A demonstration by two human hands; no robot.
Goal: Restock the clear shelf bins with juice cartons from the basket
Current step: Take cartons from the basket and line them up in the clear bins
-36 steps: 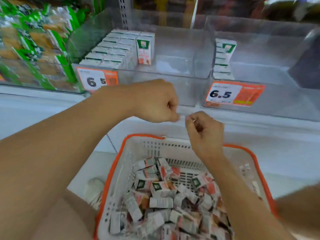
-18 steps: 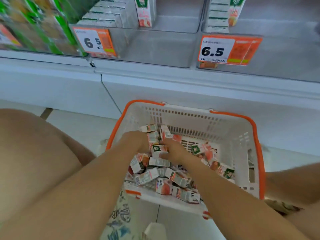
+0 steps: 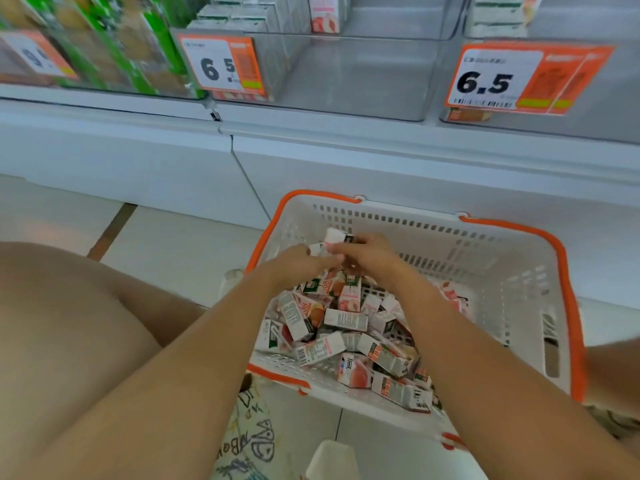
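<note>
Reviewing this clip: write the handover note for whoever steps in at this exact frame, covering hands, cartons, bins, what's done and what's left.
Left hand and right hand: both over the basket, fingers closed together on a small bunch of cartons just lifted off the pile.
Loose cartons: many remain heaped in the basket on the floor.
Middle bin: cartons along its left side, the rest bare.
Right bin: one row at its left edge.
Done: partial stocking only.
Left: carry this bunch up, place it, repeat until the basket is empty.
</note>
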